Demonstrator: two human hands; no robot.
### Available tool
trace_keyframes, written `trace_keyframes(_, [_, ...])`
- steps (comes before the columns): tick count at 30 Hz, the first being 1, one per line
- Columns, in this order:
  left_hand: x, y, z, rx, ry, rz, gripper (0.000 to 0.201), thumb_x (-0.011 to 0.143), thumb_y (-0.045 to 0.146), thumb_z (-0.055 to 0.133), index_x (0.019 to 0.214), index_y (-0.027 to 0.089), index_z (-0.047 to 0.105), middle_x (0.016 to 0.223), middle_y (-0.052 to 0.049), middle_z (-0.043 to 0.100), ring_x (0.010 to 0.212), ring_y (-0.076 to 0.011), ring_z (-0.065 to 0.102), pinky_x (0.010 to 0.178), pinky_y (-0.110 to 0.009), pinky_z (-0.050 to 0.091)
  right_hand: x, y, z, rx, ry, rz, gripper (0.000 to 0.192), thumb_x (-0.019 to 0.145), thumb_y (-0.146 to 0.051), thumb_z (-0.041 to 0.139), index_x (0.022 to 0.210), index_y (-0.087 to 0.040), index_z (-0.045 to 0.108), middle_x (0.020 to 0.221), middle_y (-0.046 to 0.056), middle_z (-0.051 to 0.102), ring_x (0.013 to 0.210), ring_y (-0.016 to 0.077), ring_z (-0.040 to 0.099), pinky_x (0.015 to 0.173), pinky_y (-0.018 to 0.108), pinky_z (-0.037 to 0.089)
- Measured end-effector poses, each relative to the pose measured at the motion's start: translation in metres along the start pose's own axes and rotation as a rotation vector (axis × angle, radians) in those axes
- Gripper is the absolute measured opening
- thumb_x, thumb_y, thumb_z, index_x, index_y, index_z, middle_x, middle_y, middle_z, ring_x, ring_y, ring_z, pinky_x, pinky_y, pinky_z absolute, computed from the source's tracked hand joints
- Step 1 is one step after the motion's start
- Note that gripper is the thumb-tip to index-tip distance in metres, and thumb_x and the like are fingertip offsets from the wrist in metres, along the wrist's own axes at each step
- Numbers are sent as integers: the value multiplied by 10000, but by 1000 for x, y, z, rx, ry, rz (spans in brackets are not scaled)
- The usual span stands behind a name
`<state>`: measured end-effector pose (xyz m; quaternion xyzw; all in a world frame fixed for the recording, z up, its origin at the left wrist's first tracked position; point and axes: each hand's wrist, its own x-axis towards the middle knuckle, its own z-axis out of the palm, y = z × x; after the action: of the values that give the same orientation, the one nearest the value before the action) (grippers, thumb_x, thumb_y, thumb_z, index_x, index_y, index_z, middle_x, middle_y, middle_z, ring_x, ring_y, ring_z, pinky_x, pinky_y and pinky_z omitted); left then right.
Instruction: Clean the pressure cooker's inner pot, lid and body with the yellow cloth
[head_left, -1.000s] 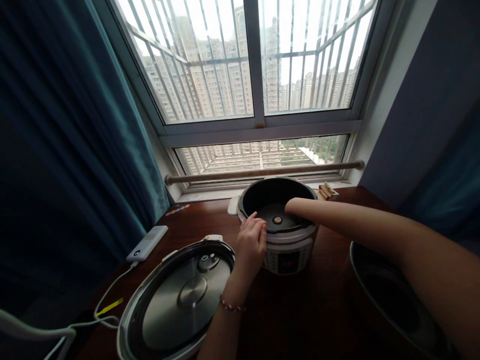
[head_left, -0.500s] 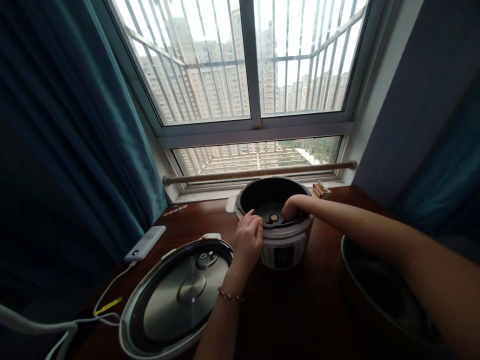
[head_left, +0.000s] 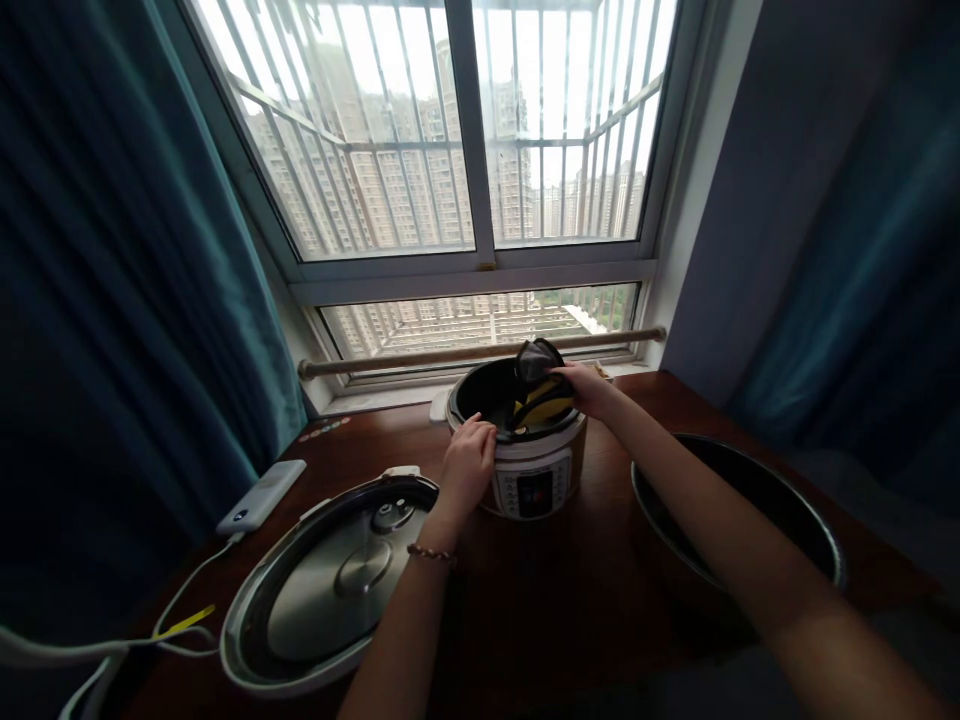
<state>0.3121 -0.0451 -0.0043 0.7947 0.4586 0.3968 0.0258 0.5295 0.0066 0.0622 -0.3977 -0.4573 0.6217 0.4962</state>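
The white electric pressure cooker (head_left: 559, 455) stands without its lid near the window, its dark inside showing. My left hand (head_left: 468, 462) is closed over its near left rim, fingers curled over the edge. At the far right rim, my right hand (head_left: 589, 388) grips a soft-looking black and yellow thing (head_left: 538, 362) with a greyish top part. Its lower part hangs inside the cooker; I cannot make out its exact kind. The cooker's round lid (head_left: 322, 605) lies with its metal inner side up, left of my left forearm.
A dark round pot (head_left: 834, 560) sits on the right of the wooden table (head_left: 480, 600), partly under my right forearm. At left are a white power bank (head_left: 262, 497), its white cable (head_left: 191, 585) and a yellow strip (head_left: 191, 620). A window with a rail (head_left: 405, 362) lies behind.
My right hand has come up from inside the cooker and now holds the black and yellow thing at the rim. My left hand stays on the rim. The view has shifted right.
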Motion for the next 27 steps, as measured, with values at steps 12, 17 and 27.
trace_keyframes(12, [3, -4, 4, 0, 2, -7, 285, 862, 277, 335, 868, 186, 605, 959, -56, 632, 1146, -231, 456, 967, -422, 359, -1, 8, -9, 226, 37, -27, 187, 789, -224, 446, 829, -136, 606, 623, 29, 664, 665, 169, 646, 618, 267, 521])
trace_keyframes(17, [3, -4, 4, -9, 15, -14, 285, 857, 284, 339, 875, 192, 608, 951, -61, 633, 1143, -231, 460, 966, -424, 361, -2, 8, -7, 261, 20, -31, 187, 774, -210, 457, 870, -145, 604, 659, 24, 672, 689, 169, 647, 634, 268, 522])
trace_keyframes(27, [3, 0, 3, -43, 7, -57, 279, 848, 301, 370, 865, 182, 622, 973, -65, 643, 1156, -242, 447, 996, -451, 311, -6, 5, -1, 287, 64, -87, 214, 786, -260, 455, 910, -153, 593, 690, 33, 674, 731, 182, 647, 664, 286, 522])
